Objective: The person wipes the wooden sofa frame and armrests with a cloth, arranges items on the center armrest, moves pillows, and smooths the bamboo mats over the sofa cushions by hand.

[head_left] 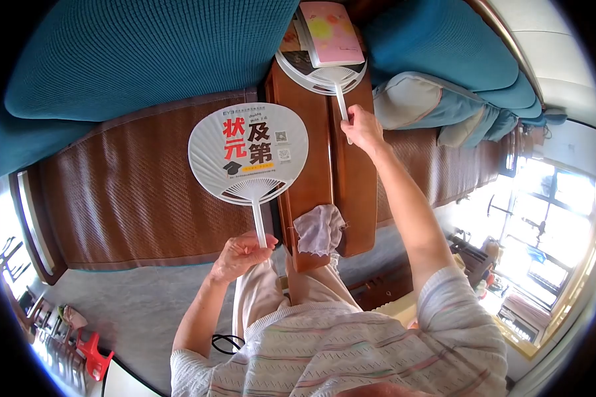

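My left hand (244, 257) is closed round the handle of a white plastic hand fan (208, 155), printed with red and black characters. That fan is held up over the brown seat, left of the wooden table. My right hand (364, 127) grips the handle of a second hand fan (328, 83) at the far end of the table. On this second fan's blade lies a pink notebook (336, 34), which hides much of it. A crumpled greyish cloth (320, 229) lies at the table's near end, touched by neither hand.
The narrow brown wooden table (311, 145) stands between two seats with brown mats (132, 198). Blue cushions (165, 46) line the backs. A grey and blue bundle of fabric (417, 102) rests on the right seat. A red plastic stool (94, 357) is at the lower left.
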Demonstrator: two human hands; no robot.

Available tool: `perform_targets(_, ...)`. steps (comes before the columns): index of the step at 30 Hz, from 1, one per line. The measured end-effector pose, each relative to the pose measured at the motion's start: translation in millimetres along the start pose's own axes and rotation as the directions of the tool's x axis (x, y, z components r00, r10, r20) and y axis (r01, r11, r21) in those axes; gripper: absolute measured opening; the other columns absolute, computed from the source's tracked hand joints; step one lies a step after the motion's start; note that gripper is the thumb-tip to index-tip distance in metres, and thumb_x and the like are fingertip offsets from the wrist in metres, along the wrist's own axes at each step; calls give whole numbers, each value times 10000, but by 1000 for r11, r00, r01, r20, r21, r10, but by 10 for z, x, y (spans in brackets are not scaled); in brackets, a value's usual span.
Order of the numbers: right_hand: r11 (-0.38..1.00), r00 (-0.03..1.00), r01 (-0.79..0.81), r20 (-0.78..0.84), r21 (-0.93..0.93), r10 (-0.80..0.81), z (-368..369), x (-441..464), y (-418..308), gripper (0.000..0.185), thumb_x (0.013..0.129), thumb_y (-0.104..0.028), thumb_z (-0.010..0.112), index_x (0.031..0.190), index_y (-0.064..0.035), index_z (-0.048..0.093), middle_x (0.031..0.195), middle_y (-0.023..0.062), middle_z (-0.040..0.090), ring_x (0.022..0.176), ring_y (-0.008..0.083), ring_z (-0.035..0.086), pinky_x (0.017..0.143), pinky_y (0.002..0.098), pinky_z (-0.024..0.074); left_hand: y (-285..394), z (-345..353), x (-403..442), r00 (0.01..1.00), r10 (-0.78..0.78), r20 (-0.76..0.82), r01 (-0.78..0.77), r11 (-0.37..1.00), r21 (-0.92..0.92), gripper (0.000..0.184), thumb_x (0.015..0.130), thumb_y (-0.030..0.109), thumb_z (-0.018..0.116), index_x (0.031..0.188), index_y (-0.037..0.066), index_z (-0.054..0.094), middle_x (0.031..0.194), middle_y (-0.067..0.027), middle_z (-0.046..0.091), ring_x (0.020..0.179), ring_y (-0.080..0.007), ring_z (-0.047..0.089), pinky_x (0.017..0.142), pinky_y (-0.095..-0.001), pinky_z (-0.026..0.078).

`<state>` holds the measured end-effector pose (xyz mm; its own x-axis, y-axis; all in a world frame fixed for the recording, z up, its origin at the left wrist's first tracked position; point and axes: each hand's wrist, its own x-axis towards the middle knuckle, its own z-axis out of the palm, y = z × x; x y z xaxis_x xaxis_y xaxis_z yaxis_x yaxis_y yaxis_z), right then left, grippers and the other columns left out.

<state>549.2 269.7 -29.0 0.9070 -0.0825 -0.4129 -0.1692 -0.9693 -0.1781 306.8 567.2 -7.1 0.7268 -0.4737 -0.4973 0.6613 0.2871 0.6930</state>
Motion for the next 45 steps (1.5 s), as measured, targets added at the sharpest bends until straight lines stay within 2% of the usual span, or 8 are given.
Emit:
perform_targets(11,992,999,-1,-38,124,6,188,-28,-223,171,759,-154,569,876,-33,535,830,177,627,839,345,605,742,434,481,266,132,134,997,-17,81,14,999,41,112,822,63,622,919,9,635,969,-42,596,794,-78,536,685,-226,441)
perform_targets(14,943,997,74,-60,323,-57,297,21,7,413,731,-312,624,1048,-55,556,919,172,637,892,360,595,773,401,478,334,250,436,984,28,178,-54,988,145,160,823,51,604,978,24,628,1003,-39,590,875,-82,531,746,-228,447)
perform_targets(18,742,890,394,-427,542,-160,860,255,463,485,721,-414,627,1072,-83,576,960,147,642,913,332,600,778,396,470,500,475,873,974,9,227,-44,988,151,159,829,85,611,969,13,628,931,-19,595,815,-71,534,727,-228,445)
perform_targets(20,806,994,81,-109,586,-21,523,140,419,412,799,-330,592,1095,-46,555,1009,109,628,873,221,612,741,334,488,592,564,1117,973,33,229,-73,983,167,161,829,95,613,966,12,629,881,-7,599,779,-66,534,709,-229,443)
perform_targets(24,414,980,-186,198,891,14,-258,-559,-15,312,886,-278,527,1055,-19,570,888,101,632,757,150,603,702,299,498,576,720,1640,962,135,237,-181,966,187,177,840,129,605,946,-11,629,801,2,587,734,-58,512,674,-224,424)
perform_targets(28,-10,977,-135,131,991,-169,-340,-699,-145,365,889,-349,529,1023,-13,577,743,59,595,679,144,594,615,268,494,701,840,1958,946,120,302,-206,941,268,179,855,157,592,916,-7,633,786,1,586,727,-68,512,682,-228,422)
perform_targets(35,183,983,136,-109,974,-150,-470,-420,-270,236,895,-205,533,1007,-3,583,688,16,533,644,116,540,583,233,435,840,857,2304,947,110,302,-176,963,203,155,859,223,588,853,72,624,769,18,620,698,-60,548,629,-223,440)
perform_targets(45,146,1000,2,-3,989,9,-251,163,-367,217,902,-208,512,935,-10,596,599,3,494,441,81,431,398,224,359,700,738,2426,999,42,33,-50,956,288,216,861,230,558,975,48,573,830,-1,592,676,-75,550,619,-215,433)
